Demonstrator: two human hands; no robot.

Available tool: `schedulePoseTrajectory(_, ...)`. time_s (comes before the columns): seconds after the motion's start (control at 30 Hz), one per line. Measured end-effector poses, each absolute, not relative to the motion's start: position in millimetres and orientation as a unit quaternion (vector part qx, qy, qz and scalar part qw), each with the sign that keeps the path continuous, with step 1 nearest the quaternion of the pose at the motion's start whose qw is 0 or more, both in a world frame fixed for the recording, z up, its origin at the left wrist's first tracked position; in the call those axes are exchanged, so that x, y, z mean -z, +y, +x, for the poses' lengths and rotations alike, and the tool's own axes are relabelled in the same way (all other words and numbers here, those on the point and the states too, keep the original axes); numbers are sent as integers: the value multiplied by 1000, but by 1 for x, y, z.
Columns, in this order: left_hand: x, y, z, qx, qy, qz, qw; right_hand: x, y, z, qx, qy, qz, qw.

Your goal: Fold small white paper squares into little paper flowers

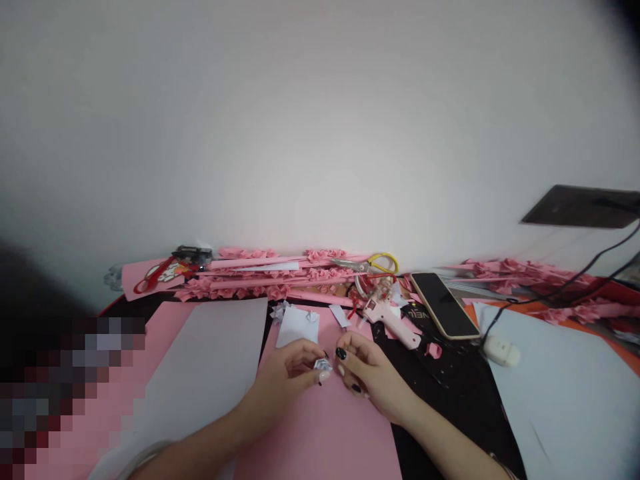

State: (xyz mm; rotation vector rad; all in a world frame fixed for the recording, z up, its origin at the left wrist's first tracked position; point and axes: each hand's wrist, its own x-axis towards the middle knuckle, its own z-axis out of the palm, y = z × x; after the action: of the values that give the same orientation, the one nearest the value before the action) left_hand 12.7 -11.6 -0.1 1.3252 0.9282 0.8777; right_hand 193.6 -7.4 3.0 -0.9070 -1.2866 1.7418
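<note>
My left hand [295, 370] pinches a small folded white paper flower [323, 365] between thumb and fingertips, above a pink paper sheet [320, 440]. Just to its right, my right hand [367, 370] is closed, its fingers curled and thumb pressed in; anything between them is hidden. The two hands are a small gap apart. Beyond my left hand lies a white paper piece [295, 325] with a small folded bit [312, 316] on it. A narrow white strip [340, 316] rests beyond my right hand.
A pink glue gun [395, 325], a phone [444, 305] and a white earbud case [501, 351] lie to the right. Yellow-handled scissors [383, 263] rest on pink paper flower stems [260, 283] along the wall. White sheets [210, 367] lie at both sides; a dark cable [555, 293] crosses the right.
</note>
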Motion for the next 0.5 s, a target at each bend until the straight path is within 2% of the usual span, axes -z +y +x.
schedulePoseTrajectory(0.13, -1, -15, 14, -360, 431, 621, 547, -6, -14, 189, -534, -618, -407, 410)
schedulePoseTrajectory(0.23, 0, -18, 16, -342, 431, 643, 533, -7, -18, 186, -454, -676, -430, 391)
schedulePoseTrajectory(0.37, 2, -20, 17, -332, 443, 665, 501, -7, -19, 184, -403, -709, -444, 371)
schedulePoseTrajectory(0.5, 2, -19, 17, -338, 450, 663, 494, -6, -18, 185, -400, -698, -456, 381)
